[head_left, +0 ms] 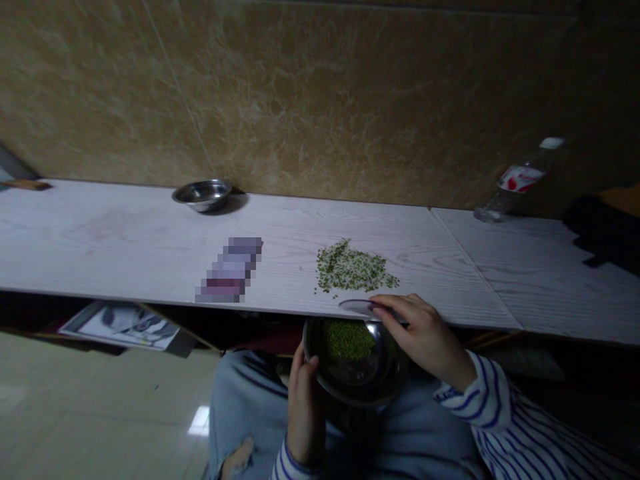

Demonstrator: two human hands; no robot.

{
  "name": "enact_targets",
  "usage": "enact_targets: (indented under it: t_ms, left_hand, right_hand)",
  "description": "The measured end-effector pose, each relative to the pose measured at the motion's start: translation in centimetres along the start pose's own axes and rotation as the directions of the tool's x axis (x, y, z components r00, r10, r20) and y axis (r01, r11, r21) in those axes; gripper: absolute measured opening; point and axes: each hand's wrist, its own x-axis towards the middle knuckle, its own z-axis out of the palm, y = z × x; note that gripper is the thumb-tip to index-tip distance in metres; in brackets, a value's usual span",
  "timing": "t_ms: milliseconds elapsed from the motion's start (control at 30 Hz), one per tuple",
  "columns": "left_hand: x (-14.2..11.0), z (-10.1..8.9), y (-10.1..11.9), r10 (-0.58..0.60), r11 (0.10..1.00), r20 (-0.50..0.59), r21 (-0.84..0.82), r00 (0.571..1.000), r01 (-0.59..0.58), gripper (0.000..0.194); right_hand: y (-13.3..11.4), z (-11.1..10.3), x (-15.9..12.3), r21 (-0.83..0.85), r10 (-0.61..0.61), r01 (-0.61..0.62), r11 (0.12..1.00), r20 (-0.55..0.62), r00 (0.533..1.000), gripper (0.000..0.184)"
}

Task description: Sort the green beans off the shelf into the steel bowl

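My left hand (pixel 304 410) grips the rim of a steel bowl (pixel 314 353) tilted on my lap. Green grains (pixel 347 340) lie inside the bowl. My right hand (pixel 425 333) pinches a thin, flat grey piece (pixel 356 307), perhaps plastic, above the bowl's far rim and close to the table's front edge. A scattered pile of green and pale flecks (pixel 350 268) lies on the white wood-grain table (pixel 125 233), just beyond that piece and apart from it.
A small steel bowl (pixel 203 195) stands at the back of the table by the marbled wall (pixel 320 93). A pixelated flat object (pixel 230 270) lies left of the pile. A plastic bottle (pixel 515 181) lies at the back right, and a dark cloth (pixel 605 230) sits beyond the table's right end.
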Motion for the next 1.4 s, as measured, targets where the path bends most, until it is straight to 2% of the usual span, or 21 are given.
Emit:
enact_targets:
  t_ms: [100, 200, 400, 500, 1033, 1400]
  left_hand:
    - [0.0, -0.1, 0.0, -0.020, 0.999, 0.005, -0.035, 1.000, 0.020, 0.052]
    - [0.1, -0.3, -0.2, -0.015, 0.999, 0.018, -0.044, 1.000, 0.015, 0.051]
    - [0.3, -0.6, -0.4, 0.007, 1.000, 0.015, -0.008, 1.000, -0.007, 0.048]
    - [0.3, -0.6, -0.3, 0.003, 1.000, -0.008, -0.006, 1.000, -0.003, 0.048]
    - [0.4, -0.6, -0.2, 0.026, 0.999, 0.017, -0.035, 1.000, -0.025, 0.044]
    - [0.2, -0.4, -0.1, 0.001, 1.000, 0.013, -0.006, 1.000, -0.001, 0.049]
  right_hand:
    - [0.6, 0.1, 0.5, -0.028, 0.054, -0.055, 0.998, -0.033, 0.998, 0.021]
    - [1.1, 0.6, 1.2, -0.033, 0.072, -0.072, 0.997, -0.016, 0.997, 0.022]
    - [1.2, 1.5, 1.5, -0.025, 0.057, -0.057, 0.998, 0.013, 0.998, 0.022]
    - [1.0, 1.4, 1.3, -0.017, 0.041, -0.041, 0.999, 0.017, 0.999, 0.021]
    - [-0.1, 1.5, 1.5, 0.042, 0.024, -0.027, 0.999, 0.069, 0.997, 0.020]
    - [0.1, 2.0, 1.8, -0.035, 0.142, -0.141, 0.989, 0.026, 0.989, 0.024]
